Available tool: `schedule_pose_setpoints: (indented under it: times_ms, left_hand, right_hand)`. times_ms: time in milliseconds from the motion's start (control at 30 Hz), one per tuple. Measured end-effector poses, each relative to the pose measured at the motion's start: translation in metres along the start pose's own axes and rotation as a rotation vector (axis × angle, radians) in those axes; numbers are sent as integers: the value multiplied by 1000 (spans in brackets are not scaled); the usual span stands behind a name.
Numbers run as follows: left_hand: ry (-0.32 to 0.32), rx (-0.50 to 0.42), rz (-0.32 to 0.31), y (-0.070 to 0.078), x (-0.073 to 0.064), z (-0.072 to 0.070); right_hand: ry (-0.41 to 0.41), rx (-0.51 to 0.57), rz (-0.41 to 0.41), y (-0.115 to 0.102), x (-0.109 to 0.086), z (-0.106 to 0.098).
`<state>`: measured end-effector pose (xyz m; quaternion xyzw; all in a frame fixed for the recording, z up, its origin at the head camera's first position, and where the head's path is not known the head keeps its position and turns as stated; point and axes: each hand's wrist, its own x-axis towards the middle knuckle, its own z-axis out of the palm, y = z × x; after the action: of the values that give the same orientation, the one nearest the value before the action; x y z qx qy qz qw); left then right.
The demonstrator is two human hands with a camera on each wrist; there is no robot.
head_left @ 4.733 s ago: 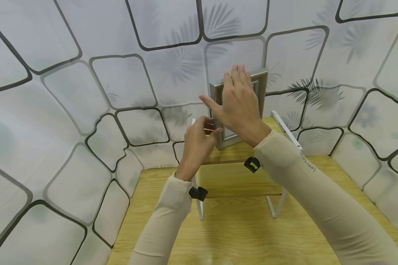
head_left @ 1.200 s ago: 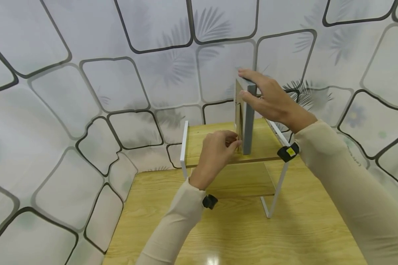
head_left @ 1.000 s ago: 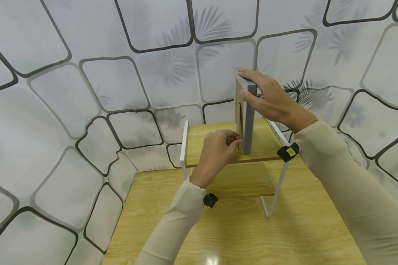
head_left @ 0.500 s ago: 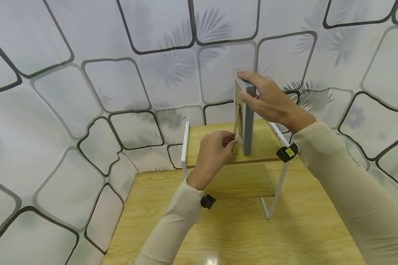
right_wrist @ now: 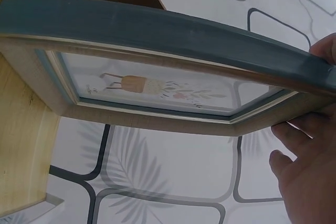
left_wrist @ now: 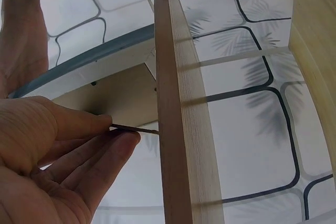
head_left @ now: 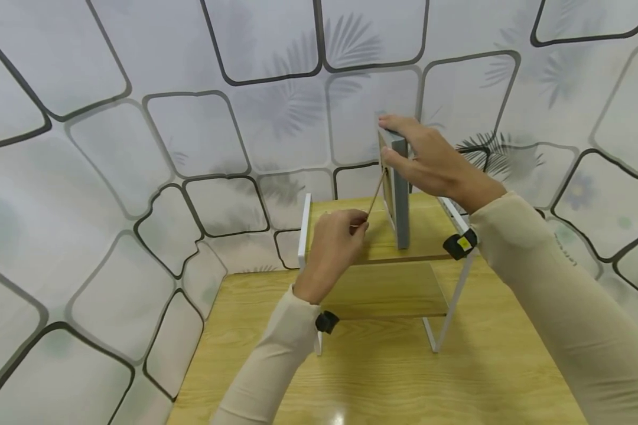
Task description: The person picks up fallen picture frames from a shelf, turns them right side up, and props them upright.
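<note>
At the centre of the head view, the left hand (head_left: pixel 331 251) pinches the lower end of a thin brown support leg (head_left: pixel 376 195) between thumb and fingers; the leg slants out from the back of a picture frame (head_left: pixel 401 200). The frame stands upright, edge-on, right of centre on the two-tier rack's upper board (head_left: pixel 427 221). Farther right, the right hand (head_left: pixel 438 162) grips the frame's top, thumb and fingers parted around it.

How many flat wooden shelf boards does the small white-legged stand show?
2: the upper yellow wooden board, under the upright grey-edged rectangular picture frame, and the lower yellow wooden board, directly beneath it. The left hand partly hides both; no third shows.
</note>
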<state>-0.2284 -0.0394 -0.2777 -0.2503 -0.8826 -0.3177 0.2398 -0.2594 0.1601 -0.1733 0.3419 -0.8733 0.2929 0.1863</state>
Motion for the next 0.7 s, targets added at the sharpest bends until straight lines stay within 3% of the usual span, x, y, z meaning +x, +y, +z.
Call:
schedule_pose_setpoints:
  times_ms: [700]
  left_hand:
    - [17, 29, -26, -19, -8, -16]
  right_hand:
    - [-58, -103, -74, -17, 23, 19]
